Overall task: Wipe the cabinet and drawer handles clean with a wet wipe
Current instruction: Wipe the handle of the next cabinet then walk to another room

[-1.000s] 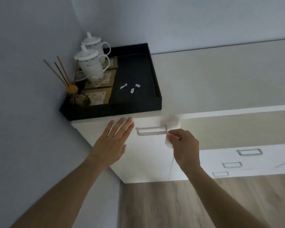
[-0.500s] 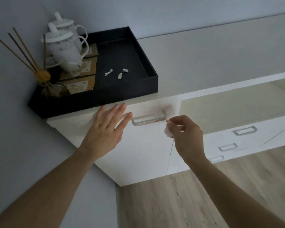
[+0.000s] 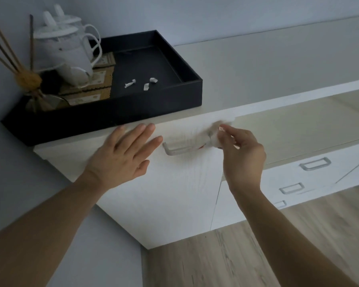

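Handles (image 3: 175, 151) four, cups (image 3: 71, 56) two, wipe (image 3: 213, 141) one

A black tray (image 3: 153, 109) crowds the worktop's (image 3: 278, 65) far left corner, its near wall at the edge just above the handle (image 3: 177, 151). The left hand (image 3: 124, 157), spread over the door (image 3: 174, 193), blocks the handle's left side. The right hand (image 3: 244, 157), pinching a wipe (image 3: 214, 141), covers its right end. Right of the tray the worktop lies open.

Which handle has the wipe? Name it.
The cabinet handle below the black tray: the right hand pinches the wet wipe against its right end; the drawer handles have none.
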{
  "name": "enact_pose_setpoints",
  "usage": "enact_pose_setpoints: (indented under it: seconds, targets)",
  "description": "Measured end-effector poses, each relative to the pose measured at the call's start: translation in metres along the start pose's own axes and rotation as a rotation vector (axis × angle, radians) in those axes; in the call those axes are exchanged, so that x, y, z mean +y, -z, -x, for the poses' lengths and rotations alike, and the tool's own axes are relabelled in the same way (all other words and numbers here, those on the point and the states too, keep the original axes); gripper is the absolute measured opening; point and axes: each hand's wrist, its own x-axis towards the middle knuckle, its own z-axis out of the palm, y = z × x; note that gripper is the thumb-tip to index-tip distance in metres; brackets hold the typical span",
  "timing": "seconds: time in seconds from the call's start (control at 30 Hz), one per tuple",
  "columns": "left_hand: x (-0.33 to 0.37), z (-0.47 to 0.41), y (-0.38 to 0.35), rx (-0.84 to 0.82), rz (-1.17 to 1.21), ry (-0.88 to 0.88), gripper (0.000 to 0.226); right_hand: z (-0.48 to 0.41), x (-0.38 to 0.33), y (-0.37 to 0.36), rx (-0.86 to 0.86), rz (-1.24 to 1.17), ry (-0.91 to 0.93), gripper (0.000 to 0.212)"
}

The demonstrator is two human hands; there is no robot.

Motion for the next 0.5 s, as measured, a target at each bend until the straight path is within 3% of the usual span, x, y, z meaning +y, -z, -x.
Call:
enact_pose_setpoints:
  seconds: [0.17,0.33,0.5]
  targets:
    - [0.001,0.001,-0.008,0.031,-0.072,-0.027,0.071,0.008,0.013,0.000,-0.083,0.061,0.132,0.031]
    - [0.004,0.004,-0.013,0.050,-0.133,-0.073,0.064,0.010,0.021,-0.006,0.019,0.023,0.180,0.026]
    - [0.007,0.002,-0.013,0.060,-0.122,-0.164,0.059,0.022,0.029,-0.016,0.107,0.122,0.401,0.027]
